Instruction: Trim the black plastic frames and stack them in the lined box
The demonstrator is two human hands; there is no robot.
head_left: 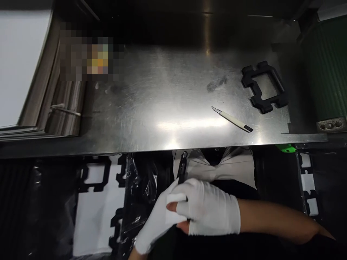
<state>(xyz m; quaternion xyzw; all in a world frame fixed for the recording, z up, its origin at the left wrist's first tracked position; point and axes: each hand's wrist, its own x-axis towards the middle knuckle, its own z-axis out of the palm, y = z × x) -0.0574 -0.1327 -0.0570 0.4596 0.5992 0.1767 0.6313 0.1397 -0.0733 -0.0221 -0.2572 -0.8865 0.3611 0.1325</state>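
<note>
Both hands wear white gloves and work below the front edge of the steel table (pixel 162 108). My left hand (pixel 153 225) comes up from the bottom and grips a thin black part (pixel 182 168) that sticks up toward the table edge. My right hand (pixel 210 211) reaches in from the right and lies over the left; its bare thumb and fingertip pinch a small white piece (pixel 173 215) against the part. On the table, away from both hands, lie a white-handled knife (pixel 232 119) and a black frame part (pixel 264 86).
Clear plastic bags and white sheets carrying black frame parts (pixel 94 177) lie below the table at left, with more at right (pixel 307 187). A stack of trays (pixel 62 108) stands at the table's left end. A green belt (pixel 329 68) runs at right; a green object (pixel 285 148) sits by the edge.
</note>
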